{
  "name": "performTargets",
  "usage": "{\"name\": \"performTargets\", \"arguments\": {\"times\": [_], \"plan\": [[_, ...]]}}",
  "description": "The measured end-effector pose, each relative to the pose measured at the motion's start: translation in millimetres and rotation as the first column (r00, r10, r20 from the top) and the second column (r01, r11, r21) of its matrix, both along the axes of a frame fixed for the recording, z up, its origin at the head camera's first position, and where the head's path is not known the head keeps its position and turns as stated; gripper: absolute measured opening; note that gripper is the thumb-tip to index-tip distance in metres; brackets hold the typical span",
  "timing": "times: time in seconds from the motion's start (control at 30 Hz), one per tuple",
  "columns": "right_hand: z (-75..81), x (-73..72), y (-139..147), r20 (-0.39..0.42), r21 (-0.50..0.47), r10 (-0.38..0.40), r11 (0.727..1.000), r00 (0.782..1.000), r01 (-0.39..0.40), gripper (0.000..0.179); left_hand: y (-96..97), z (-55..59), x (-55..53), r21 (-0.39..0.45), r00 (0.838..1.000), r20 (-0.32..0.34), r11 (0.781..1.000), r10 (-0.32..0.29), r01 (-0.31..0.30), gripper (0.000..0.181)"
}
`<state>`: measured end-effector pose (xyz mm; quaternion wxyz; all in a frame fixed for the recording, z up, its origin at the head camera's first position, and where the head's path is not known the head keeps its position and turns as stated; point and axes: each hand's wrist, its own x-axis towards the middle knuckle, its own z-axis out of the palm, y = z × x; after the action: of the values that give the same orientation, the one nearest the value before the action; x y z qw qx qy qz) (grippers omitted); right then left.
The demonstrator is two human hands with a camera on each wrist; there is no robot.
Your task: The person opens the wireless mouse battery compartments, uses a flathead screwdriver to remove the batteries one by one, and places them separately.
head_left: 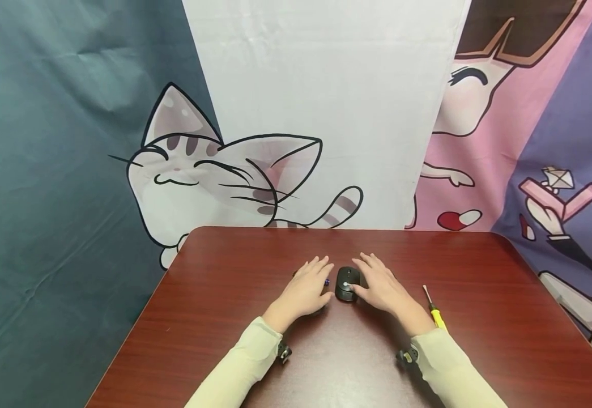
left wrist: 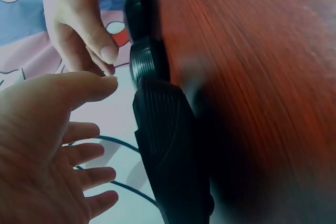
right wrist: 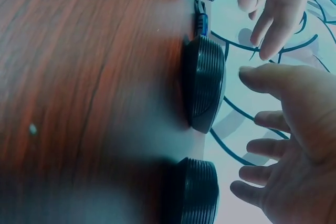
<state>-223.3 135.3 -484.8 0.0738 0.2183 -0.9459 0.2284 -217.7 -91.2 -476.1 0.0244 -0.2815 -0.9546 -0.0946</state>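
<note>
A black computer mouse (head_left: 345, 292) lies on the table between the two hands. My left hand (head_left: 303, 289), fingers extended and spread, hovers over a black object with a ribbed side (left wrist: 170, 145), mostly hidden from the head view. Beside the mouse, on its right, my right hand (head_left: 379, 286) is also spread, its thumb overlapping the mouse in the head view. Beneath that hand the right wrist view shows another black ribbed object (right wrist: 199, 195). Neither hand grips anything. A small blue piece with a metal end (right wrist: 201, 22) lies beyond the mouse.
A screwdriver with a yellow and black handle (head_left: 435, 316) lies to the right of my right forearm. The reddish-brown table (head_left: 214, 317) has its far edge against a cartoon-printed cloth (head_left: 336, 113). Each wrist carries a small camera.
</note>
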Motion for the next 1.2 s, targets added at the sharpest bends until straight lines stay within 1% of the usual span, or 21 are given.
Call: {"name": "performTargets", "arguments": {"times": [0.13,0.23,0.43,0.57,0.67,0.77,0.83,1.03,1.13,1.2], "plan": [[-2.2,1.8,2.7,0.010,0.038,0.030,0.999,1.000,-0.030,0.072,8.7,-4.6,-5.4,-0.054,1.000,0.001,0.998,-0.016,0.016,0.072],[-3.7,2.9,3.1,0.022,0.071,0.048,0.996,0.999,-0.050,0.075,14.5,-6.6,-8.9,-0.083,1.000,0.021,0.996,-0.017,0.019,0.074],[-7.1,3.0,1.4,0.058,0.147,0.052,0.987,0.997,-0.060,0.078,23.5,-9.2,-14.2,-0.141,0.998,0.061,0.990,-0.014,0.022,0.077],[-6.9,4.9,-0.1,0.091,0.167,0.053,0.984,0.994,-0.067,0.078,28.8,-10.9,-17.1,-0.170,0.997,0.078,0.985,-0.011,0.024,0.078],[-8.1,6.4,-0.9,0.097,0.182,0.061,0.980,0.993,-0.078,0.077,32.4,-11.8,-18.0,-0.186,0.995,0.095,0.982,-0.013,0.031,0.080],[-10.1,6.7,-1.6,0.085,0.191,0.076,0.977,0.993,-0.091,0.076,34.8,-13.0,-18.1,-0.187,0.993,0.113,0.981,-0.019,0.040,0.079],[-11.0,6.6,-1.9,0.063,0.193,0.089,0.976,0.994,-0.100,0.075,35.6,-13.8,-18.1,-0.186,0.993,0.117,0.981,-0.027,0.049,0.078],[-12.9,4.8,0.4,0.008,0.191,0.135,0.972,0.991,-0.134,0.072,36.5,-14.7,-18.2,-0.169,0.992,0.106,0.982,-0.062,0.079,0.076],[-13.4,3.3,2.4,0.001,0.184,0.147,0.972,0.989,-0.145,0.070,35.9,-15.4,-18.4,-0.143,0.992,0.110,0.987,-0.060,0.075,0.076],[-13.4,2.7,3.1,0.008,0.163,0.146,0.976,0.989,-0.145,0.067,35.3,-15.7,-18.7,-0.121,0.992,0.115,0.990,-0.053,0.067,0.075]]}}
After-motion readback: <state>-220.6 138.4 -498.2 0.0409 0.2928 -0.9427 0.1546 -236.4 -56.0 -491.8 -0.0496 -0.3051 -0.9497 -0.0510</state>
